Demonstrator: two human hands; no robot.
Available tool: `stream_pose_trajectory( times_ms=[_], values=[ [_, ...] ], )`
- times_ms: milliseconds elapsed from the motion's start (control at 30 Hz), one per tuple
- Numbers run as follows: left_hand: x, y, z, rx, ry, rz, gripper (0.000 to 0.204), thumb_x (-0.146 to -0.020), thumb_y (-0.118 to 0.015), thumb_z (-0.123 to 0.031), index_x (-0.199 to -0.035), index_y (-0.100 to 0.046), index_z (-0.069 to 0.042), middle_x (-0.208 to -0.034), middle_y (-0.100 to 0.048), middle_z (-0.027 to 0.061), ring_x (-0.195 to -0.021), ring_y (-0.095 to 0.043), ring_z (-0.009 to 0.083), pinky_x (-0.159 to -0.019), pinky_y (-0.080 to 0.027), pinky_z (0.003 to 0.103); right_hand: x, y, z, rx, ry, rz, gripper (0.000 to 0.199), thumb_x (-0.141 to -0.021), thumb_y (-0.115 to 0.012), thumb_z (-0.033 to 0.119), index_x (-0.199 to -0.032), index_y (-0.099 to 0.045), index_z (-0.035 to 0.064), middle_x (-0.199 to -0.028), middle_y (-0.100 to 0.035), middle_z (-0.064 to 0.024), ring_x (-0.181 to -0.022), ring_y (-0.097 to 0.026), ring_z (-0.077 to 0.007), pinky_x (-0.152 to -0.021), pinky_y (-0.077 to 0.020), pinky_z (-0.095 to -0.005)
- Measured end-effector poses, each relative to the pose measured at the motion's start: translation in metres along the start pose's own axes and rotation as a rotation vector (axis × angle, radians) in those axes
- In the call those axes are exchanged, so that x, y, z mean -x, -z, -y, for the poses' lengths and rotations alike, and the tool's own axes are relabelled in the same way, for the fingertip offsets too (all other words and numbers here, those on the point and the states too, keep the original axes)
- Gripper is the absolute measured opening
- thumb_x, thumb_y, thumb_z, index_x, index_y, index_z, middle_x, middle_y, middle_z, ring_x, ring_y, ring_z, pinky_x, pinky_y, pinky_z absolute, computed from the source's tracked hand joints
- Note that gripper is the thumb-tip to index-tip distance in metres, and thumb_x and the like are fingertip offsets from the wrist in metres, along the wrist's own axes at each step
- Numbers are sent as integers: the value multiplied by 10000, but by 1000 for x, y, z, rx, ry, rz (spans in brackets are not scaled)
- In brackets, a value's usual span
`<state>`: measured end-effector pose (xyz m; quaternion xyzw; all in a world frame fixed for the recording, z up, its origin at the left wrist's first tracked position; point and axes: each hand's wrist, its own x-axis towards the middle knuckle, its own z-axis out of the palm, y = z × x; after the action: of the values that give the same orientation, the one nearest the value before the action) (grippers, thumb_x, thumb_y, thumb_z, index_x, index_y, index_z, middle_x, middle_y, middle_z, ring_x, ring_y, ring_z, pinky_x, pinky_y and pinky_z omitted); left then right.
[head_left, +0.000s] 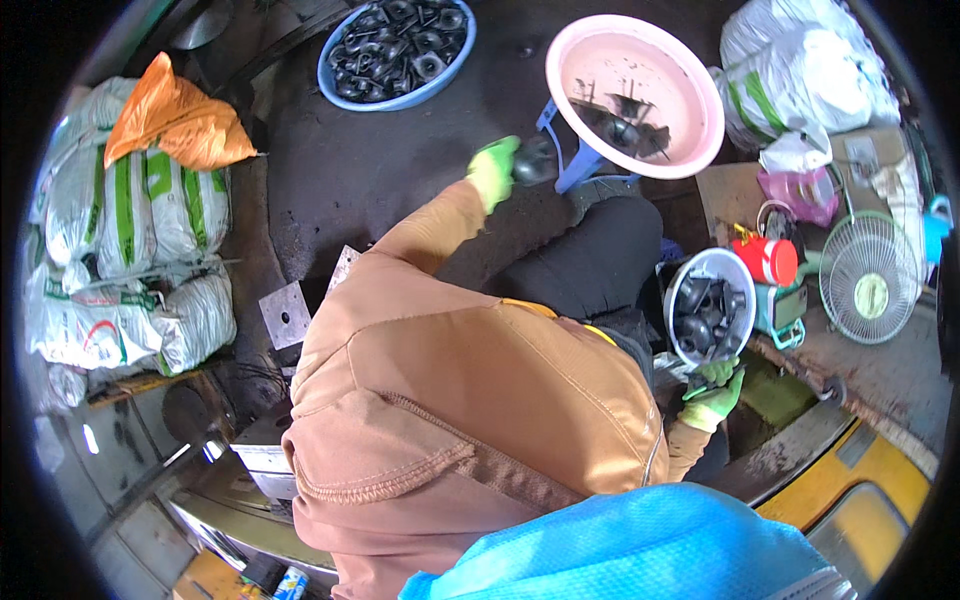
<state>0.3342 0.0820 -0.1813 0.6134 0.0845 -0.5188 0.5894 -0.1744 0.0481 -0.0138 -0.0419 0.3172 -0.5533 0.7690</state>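
My left hand [492,174], in a yellow-green glove, is stretched out over the dark floor. Its fingers are closed on a black cup-shaped part [533,162], blurred by motion, beside the blue stand [580,165] under a pink basin [560,60]. Several black parts with thin stems lie in that basin. Down at the right, my right hand [712,400], gloved likewise, is closed just below a pale bucket [748,325] of black rounded parts. Something dark and thin shows at its fingers, too small to name.
A blue basin [325,75] heaped with black parts stands on the far floor. White sacks [125,215] with an orange bag [178,120] on top are stacked at left; more sacks [800,75] sit far right. A fan [870,285] and a red jug [768,262] stand right.
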Motion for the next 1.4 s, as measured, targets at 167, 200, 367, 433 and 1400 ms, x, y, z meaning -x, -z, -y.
stream_pose_trajectory(
  times_ms=[167,200,367,433,1400],
  values=[
    [-74,135,2,-1866,64,-191,440,-835,-645,-392,-1189,-648,-132,-1199,-643,112,-1126,-606,277,-942,-470,379,-20,11,-1,184,-8,-106,267,-1006,-464,333,-993,-537,77,-686,-358,60,-529,-330,-62,-522,-333,-242],
    [-89,141,-2,-1886,7,-250,412,-864,-624,-483,-1124,-702,-173,-1172,-682,44,-1051,-661,221,-882,-519,357,-24,12,-1,216,-13,-107,268,-1007,-460,337,-993,-538,81,-686,-358,60,-530,-332,-63,-525,-337,-241],
    [-144,155,-118,-1421,-448,-759,377,-832,-644,-391,-1083,-696,-114,-1074,-698,111,-1018,-664,303,-876,-526,384,-29,8,-1,423,87,-206,275,-1017,-427,345,-984,-543,97,-697,-405,64,-528,-354,-63,-510,-341,-226],
    [-163,151,-170,-1450,-610,-802,335,-831,-633,-330,-1079,-685,-112,-1090,-687,98,-1046,-644,281,-885,-516,366,-26,5,-4,424,87,-201,272,-1017,-427,338,-980,-548,97,-702,-426,60,-533,-368,-62,-499,-340,-220],
    [231,-251,83,-606,239,1354,307,-900,-657,-306,-1096,-630,-71,-664,-479,-39,-489,-419,79,-437,-318,234,453,-112,19,1590,1553,-2901,542,-817,-740,427,-1061,-633,-46,-936,-683,-181,-800,-660,-301,-730,-543,-378]
  ],
)
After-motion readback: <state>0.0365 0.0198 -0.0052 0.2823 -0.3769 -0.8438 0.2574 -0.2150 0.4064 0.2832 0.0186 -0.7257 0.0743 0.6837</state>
